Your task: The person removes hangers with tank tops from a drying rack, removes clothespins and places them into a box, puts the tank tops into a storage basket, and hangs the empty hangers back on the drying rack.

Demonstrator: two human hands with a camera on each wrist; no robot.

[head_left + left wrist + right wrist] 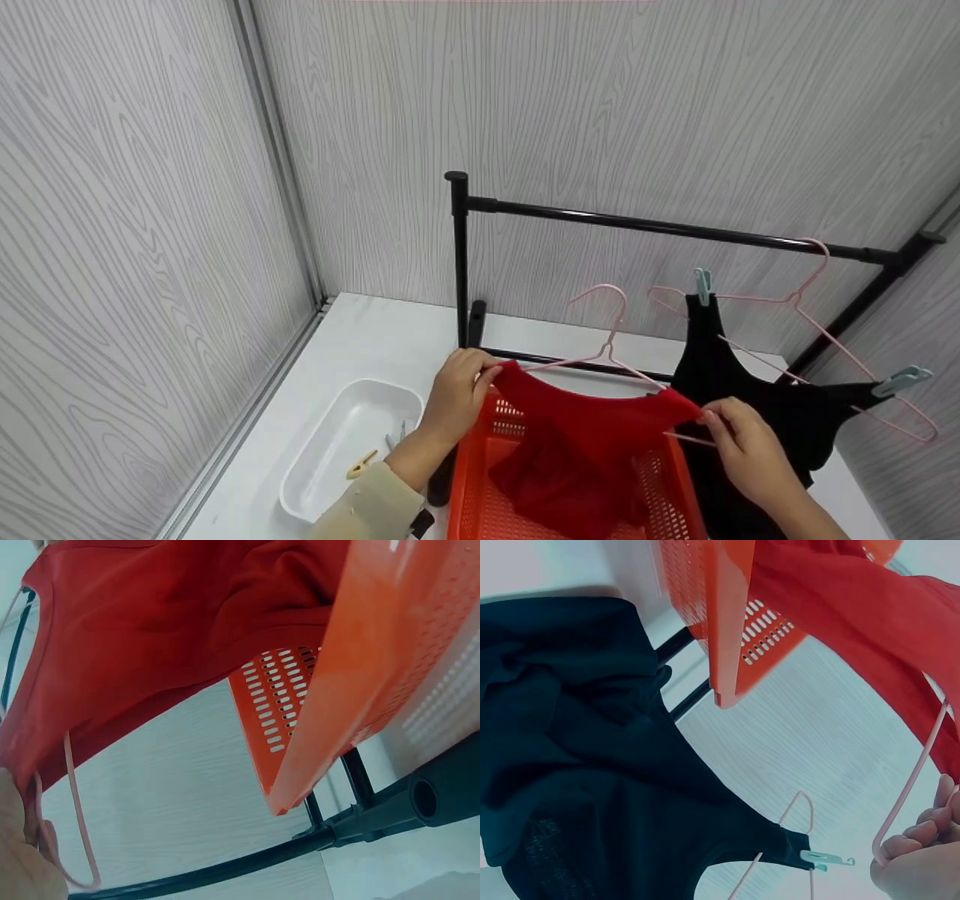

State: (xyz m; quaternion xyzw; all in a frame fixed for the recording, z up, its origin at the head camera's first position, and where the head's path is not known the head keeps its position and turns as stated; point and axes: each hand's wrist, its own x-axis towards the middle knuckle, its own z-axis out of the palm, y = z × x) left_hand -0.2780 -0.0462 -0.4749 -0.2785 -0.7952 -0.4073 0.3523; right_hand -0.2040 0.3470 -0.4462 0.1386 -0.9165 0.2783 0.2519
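Observation:
A red sleeveless top (592, 412) hangs on a pink wire hanger (616, 330), its lower part bunched down inside the orange basket (466, 487). My left hand (456, 394) pinches the top's left shoulder between thumb and fingers. At the other shoulder, my right hand (750, 450) pinches the red fabric and the hanger's end. In the left wrist view, the hanger's looped end (79, 817) pokes out below the fabric beside the left hand (22, 840). The right wrist view has the curled fingers of the right hand (922, 851) against the pink wire.
A black clothes rack (637, 220) stands behind the basket. From it hangs a black sleeveless top (795, 412) on another pink hanger, with pale blue clothespins (703, 286) at both shoulders. At left, a white tray (319, 457) holds a yellow clothespin (362, 465) and others partly hidden.

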